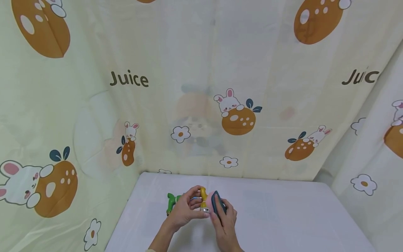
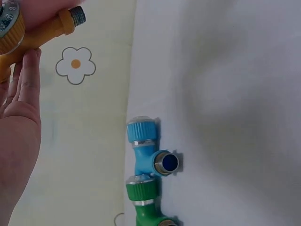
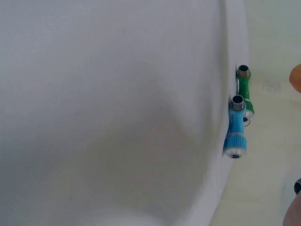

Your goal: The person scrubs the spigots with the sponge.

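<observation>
My left hand [image 1: 185, 211] grips a yellow angle valve [image 1: 203, 194] by its body, above the table. In the left wrist view the same yellow valve [image 2: 40, 35] shows a threaded metal end and a ribbed cap. My right hand [image 1: 227, 224] holds a sponge [image 1: 218, 206], pink on one face and dark teal on the other, with the pink face against the valve. Behind the left hand, a green valve [image 1: 171, 202] is partly hidden. A blue valve [image 2: 145, 157] lies close to the green valve [image 2: 145, 207] in the left wrist view.
A white cloth covers the table [image 1: 283, 210]. Curtains [image 1: 163, 105] printed with rabbits, oranges and flowers hang behind it and at both sides. The blue [image 3: 237, 123] and green [image 3: 243, 87] valves lie near the table's far edge in the right wrist view.
</observation>
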`<move>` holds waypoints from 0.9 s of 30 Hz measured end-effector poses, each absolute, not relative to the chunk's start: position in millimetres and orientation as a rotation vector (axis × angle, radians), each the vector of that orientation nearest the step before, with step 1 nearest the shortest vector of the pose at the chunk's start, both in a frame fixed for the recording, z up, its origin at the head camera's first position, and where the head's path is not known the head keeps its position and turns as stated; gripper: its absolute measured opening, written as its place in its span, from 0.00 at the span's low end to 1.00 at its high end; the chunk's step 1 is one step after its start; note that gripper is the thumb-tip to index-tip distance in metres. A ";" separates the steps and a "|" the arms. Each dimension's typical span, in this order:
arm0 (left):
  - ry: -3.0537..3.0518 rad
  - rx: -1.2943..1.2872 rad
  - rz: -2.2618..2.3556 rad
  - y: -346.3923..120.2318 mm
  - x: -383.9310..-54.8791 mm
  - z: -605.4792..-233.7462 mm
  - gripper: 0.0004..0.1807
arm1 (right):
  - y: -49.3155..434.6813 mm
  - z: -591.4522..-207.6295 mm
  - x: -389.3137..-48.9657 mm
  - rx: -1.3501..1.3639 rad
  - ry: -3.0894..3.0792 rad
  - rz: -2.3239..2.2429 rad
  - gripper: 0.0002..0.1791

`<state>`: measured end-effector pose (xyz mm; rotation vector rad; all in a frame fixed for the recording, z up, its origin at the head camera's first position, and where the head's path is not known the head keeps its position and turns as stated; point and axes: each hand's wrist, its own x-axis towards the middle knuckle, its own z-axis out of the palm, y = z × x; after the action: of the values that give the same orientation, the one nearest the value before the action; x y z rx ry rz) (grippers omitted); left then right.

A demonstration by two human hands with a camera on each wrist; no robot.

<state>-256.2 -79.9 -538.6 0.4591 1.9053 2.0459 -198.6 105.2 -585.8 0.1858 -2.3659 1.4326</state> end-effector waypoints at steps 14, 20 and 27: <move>2.034 0.450 2.008 -70.8 -252.6 -545.3 0.51 | 111.9 -590.3 -207.8 0.027 -2.588 1.306 0.31; 2.054 0.476 2.000 -68.8 -252.1 -547.1 0.50 | 113.6 -594.3 -209.2 -0.011 -2.595 1.276 0.30; 2.055 0.515 1.992 -66.7 -251.3 -545.9 0.50 | 116.2 -597.4 -211.7 -0.050 -2.599 1.246 0.30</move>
<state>-251.3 -66.7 -545.9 0.5153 2.0554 1.9918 -211.7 116.2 -597.4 -0.0504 -2.5992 1.2457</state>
